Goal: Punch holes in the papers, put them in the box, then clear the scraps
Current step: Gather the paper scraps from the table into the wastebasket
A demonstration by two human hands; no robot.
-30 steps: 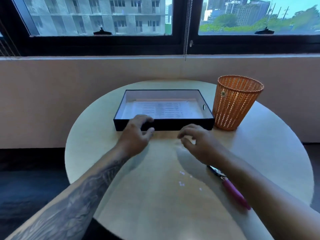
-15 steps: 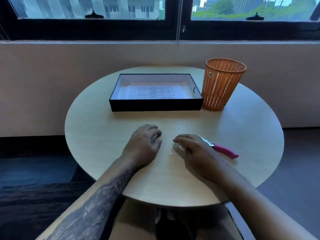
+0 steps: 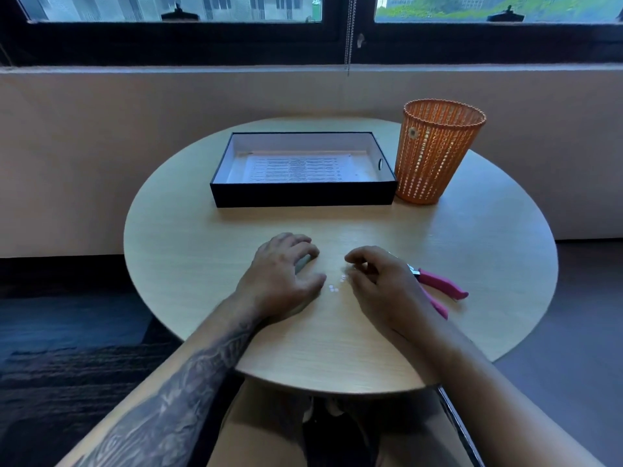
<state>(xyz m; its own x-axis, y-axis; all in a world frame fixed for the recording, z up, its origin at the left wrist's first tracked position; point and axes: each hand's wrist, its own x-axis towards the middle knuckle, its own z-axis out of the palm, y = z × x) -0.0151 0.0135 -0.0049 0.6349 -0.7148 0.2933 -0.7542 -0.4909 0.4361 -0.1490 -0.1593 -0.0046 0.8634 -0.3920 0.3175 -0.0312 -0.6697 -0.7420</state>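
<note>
A black box (image 3: 303, 195) with white inner walls sits at the back of the round table, and printed papers (image 3: 296, 168) lie flat inside it. Small white paper scraps (image 3: 333, 288) are scattered on the tabletop between my hands. My left hand (image 3: 283, 274) rests palm down just left of the scraps, fingers loosely curled, holding nothing. My right hand (image 3: 381, 281) hovers just right of them, fingers bent with the tips close together above the scraps. A pink-handled hole punch (image 3: 438, 283) lies partly behind my right hand.
An orange mesh waste basket (image 3: 435, 153) stands right of the box, touching its corner. The round wooden table (image 3: 188, 237) has its near edge over my lap. A low wall and windows lie behind; dark floor is on both sides.
Both hands drew back from the box's front edge to the scraps in the middle of the table. The view pulled back, showing the whole table. The right hand's fingertips drew together above the scraps.
</note>
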